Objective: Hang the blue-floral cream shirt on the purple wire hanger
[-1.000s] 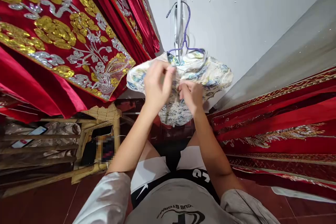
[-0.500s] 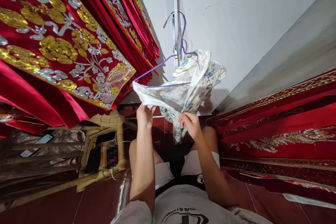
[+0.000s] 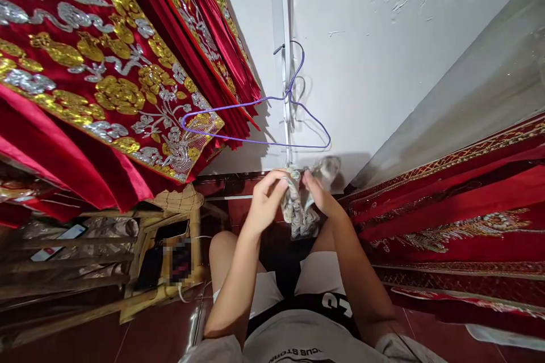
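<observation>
A small white garment with a blue and yellow floral print [image 3: 300, 209] is bunched up between my two hands, below the wall. My left hand [image 3: 267, 198] pinches its left side with curled fingers. My right hand [image 3: 320, 195] grips its right side. Just above them a thin purple wire hanger [image 3: 259, 120] hangs bare from a white vertical strip on the wall [image 3: 286, 22].
Red cloth embroidered with gold and silver flowers [image 3: 106, 79] hangs at the upper left. More red embroidered cloth [image 3: 451, 221] lies at the right. A bamboo chair [image 3: 174, 238] stands at the lower left on a dark red tiled floor, a phone [image 3: 70, 232] beyond it.
The garment has come off the hanger, which now hangs empty. Both hands have gathered the cloth into a bundle and brought it down below the hanger.
</observation>
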{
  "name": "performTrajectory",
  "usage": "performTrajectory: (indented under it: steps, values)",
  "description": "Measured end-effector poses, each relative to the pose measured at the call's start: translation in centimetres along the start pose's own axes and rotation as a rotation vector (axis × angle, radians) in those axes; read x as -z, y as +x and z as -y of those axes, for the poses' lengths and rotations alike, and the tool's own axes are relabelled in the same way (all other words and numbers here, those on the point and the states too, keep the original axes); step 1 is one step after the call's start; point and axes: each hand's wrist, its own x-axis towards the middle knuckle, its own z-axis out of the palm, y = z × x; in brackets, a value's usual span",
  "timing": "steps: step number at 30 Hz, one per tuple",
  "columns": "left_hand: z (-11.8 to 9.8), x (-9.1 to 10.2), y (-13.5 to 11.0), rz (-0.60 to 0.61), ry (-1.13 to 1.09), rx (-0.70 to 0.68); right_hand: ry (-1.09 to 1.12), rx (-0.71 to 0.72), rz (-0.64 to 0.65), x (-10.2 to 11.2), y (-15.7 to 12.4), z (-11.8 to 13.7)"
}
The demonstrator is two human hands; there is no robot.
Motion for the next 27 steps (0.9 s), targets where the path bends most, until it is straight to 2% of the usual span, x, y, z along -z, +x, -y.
performTrajectory:
  steps: [2,4,6,8,9,11,13,15,17,18,21,22,24,27]
  values:
    - [-0.5,-0.8,0.1,0.041,0.072,-0.074,0.214,0.004,0.162,-1.3,0.5,1.3]
    - [-0.4,-0.6,0.4,0.027,0.12,-0.131,0.312,0.017,0.285,-2.0,0.7,2.8]
    - [0.2,0.5,0.6,0.072,0.119,-0.099,0.227,0.045,0.387,-1.6,1.0,4.4]
    - [1.1,2.2,0.5,0.241,0.137,0.025,0.042,0.124,0.407,-0.2,1.6,6.0]
    - [1.5,3.1,0.4,0.34,0.194,0.102,-0.056,0.189,0.359,0.7,2.2,6.8]
    - [1.9,5.0,-0.1,0.468,0.411,0.233,-0.214,0.327,0.16,2.7,3.8,7.9]
    - [1.8,7.0,-0.3,0.477,0.678,0.294,-0.323,0.414,-0.049,4.3,5.9,8.2]
    - [1.4,8.7,-0.3,0.4,0.906,0.302,-0.387,0.428,-0.175,5.2,8.0,7.7]
    - [0.9,10.2,0.0,0.369,1.002,0.303,-0.423,0.388,-0.196,5.5,9.7,6.5]
    - [0.8,10.9,0.2,0.392,0.988,0.309,-0.433,0.354,-0.179,5.5,10.2,5.8]
    - [0.9,12.5,0.4,0.547,0.841,0.353,-0.461,0.265,-0.183,5.9,9.9,4.2]
    - [1.0,13.0,0.5,0.561,0.821,0.362,-0.473,0.255,-0.209,6.3,9.4,3.9]
    - [0.9,13.8,0.9,0.484,0.837,0.333,-0.49,0.263,-0.263,7.4,7.9,3.8]
    - [-0.2,13.9,2.3,0.324,0.842,0.171,-0.514,0.342,-0.29,9.3,5.7,4.4]
